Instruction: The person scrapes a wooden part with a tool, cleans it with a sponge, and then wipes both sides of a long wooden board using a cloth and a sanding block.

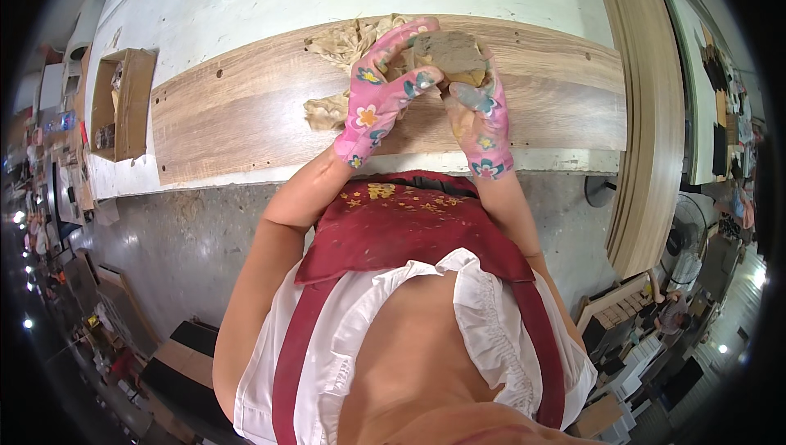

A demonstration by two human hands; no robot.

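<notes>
Grey-brown lump [450,54]: sat in the upper centre of the frame, between the gloved hands, above the wood-grain board [565,109].
Left hand [381,89]: grasped the lump's left end, fingers along the top and thumb below.
Right hand [481,121]: clasped its right side, thumb in front; the other fingers were mostly hidden.
Crumpled tan cloth [329,111]: lay on the board, left of the lump.
Good handling: likely called for even pressure from both sides, since the lump looked crumbly, with the cloth kept clear of the fingers.
</notes>
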